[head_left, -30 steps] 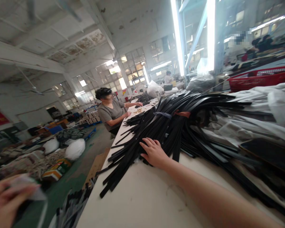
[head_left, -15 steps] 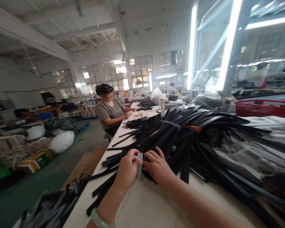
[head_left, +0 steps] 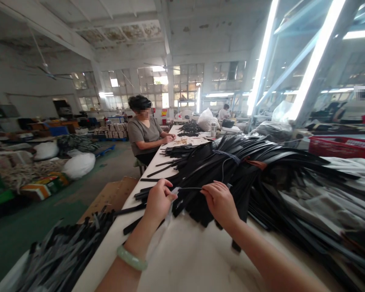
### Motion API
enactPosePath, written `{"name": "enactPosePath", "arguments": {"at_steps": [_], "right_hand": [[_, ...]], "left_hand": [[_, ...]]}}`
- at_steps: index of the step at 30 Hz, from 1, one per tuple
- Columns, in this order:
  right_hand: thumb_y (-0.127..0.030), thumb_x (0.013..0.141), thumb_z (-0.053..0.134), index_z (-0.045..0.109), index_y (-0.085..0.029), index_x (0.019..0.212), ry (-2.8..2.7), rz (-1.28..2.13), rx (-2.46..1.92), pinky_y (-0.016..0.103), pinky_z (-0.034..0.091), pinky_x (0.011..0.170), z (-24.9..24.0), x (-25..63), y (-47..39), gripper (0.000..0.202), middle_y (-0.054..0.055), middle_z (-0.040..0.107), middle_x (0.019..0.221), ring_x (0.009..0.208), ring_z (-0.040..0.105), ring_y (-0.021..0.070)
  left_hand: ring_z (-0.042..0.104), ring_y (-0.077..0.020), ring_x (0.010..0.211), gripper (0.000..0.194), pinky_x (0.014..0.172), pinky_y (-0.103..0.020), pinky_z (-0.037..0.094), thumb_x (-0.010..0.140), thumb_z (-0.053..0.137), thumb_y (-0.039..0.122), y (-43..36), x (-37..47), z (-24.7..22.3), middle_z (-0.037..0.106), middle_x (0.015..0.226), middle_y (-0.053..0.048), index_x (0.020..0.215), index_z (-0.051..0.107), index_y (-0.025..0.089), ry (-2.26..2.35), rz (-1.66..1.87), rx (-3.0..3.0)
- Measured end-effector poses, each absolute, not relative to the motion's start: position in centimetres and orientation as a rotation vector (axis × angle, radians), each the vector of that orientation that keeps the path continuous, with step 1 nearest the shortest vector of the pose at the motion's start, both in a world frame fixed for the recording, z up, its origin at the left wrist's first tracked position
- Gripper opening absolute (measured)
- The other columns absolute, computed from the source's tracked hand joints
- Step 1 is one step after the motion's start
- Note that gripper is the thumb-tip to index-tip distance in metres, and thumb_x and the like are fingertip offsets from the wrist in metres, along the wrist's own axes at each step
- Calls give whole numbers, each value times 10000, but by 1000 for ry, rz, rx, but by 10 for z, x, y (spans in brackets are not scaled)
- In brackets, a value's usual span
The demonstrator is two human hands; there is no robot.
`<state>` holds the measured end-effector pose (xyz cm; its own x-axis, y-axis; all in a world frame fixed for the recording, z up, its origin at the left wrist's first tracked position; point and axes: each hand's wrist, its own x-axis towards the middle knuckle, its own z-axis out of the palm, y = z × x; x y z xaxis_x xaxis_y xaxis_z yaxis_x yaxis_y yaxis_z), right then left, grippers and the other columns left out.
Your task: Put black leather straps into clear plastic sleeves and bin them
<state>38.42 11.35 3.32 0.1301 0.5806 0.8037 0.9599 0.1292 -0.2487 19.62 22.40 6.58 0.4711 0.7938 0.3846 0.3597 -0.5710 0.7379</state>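
Note:
My left hand [head_left: 157, 202] is closed in a pinch on the end of a clear plastic strip [head_left: 175, 191], which hangs down past the wrist. My right hand [head_left: 221, 205] pinches a thin dark cord [head_left: 189, 188] that runs straight across to the plastic at my left fingertips. A loop of cord rises behind my right hand. Just beyond both hands lies a big pile of flat black straps [head_left: 197, 172], bound with a blue-grey tie [head_left: 226, 156] and a brown band [head_left: 257, 164]. Whether the cord goes inside the plastic is too small to tell.
The white table [head_left: 185, 259] runs away from me. A co-worker [head_left: 144, 132] sits on its left side, near small brass-coloured pieces [head_left: 181, 142]. More strips [head_left: 69, 247] are heaped at lower left. A red crate [head_left: 340, 148] and white cloth [head_left: 319, 198] are to the right.
My hands have moved apart, the right one going rightward with the cord now drawn out between them. My left hand has shifted slightly left and up. The view has turned a little left.

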Motion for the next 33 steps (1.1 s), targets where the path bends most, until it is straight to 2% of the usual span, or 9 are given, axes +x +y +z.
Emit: {"name": "enactPosePath", "arguments": {"at_steps": [5, 12, 16, 20, 26, 30, 33], "right_hand": [[-287, 891, 517, 666, -192, 813, -1522, -612, -1543, 344, 468, 776, 28, 387, 116, 193, 48, 695, 787, 747, 632, 190], [-285, 886, 535, 679, -193, 791, -1519, -651, -1581, 337, 461, 782, 33, 388, 113, 195, 43, 703, 764, 725, 638, 189], [-286, 877, 549, 685, -200, 761, -1528, -629, -1666, 342, 445, 809, 31, 390, 114, 199, 38, 711, 757, 718, 639, 191], [-293, 891, 522, 665, -195, 758, -1495, -583, -1759, 325, 428, 766, 28, 391, 116, 218, 40, 695, 736, 701, 627, 195], [-292, 928, 441, 613, -188, 781, -1532, -639, -1702, 316, 377, 755, 41, 385, 111, 248, 35, 647, 727, 709, 592, 179], [-272, 931, 440, 625, -205, 893, -1520, -674, -1655, 331, 336, 820, 50, 384, 105, 200, 21, 646, 775, 757, 578, 173], [-271, 928, 456, 634, -219, 903, -1539, -671, -1650, 339, 309, 849, 52, 384, 104, 187, 10, 645, 771, 765, 570, 167]], "left_hand": [[599, -136, 630, 169, 631, -237, 376, 685, 627, 97, 224, 197, 62, 630, 612, 41, 809, 558, 189, 977, 923, 2226], [612, -145, 692, 262, 666, -238, 386, 686, 606, 75, 228, 198, 55, 660, 654, 38, 913, 565, 199, 1010, 885, 2280], [629, -164, 747, 260, 703, -246, 399, 707, 537, 51, 234, 196, 53, 689, 692, 11, 918, 575, 198, 1044, 912, 2301], [630, -170, 777, 259, 717, -251, 406, 731, 491, 41, 234, 196, 54, 699, 762, -26, 925, 586, 185, 1100, 930, 2327], [599, -149, 705, 127, 663, -242, 389, 797, 499, 144, 228, 198, 58, 669, 715, -18, 733, 603, 181, 1036, 969, 2294], [580, -146, 657, 103, 633, -242, 376, 730, 605, 177, 229, 199, 56, 645, 638, -6, 628, 619, 169, 1050, 963, 2249], [591, -145, 671, 86, 659, -243, 392, 691, 631, 158, 231, 199, 53, 663, 657, -6, 605, 629, 169, 1025, 954, 2237]]}}
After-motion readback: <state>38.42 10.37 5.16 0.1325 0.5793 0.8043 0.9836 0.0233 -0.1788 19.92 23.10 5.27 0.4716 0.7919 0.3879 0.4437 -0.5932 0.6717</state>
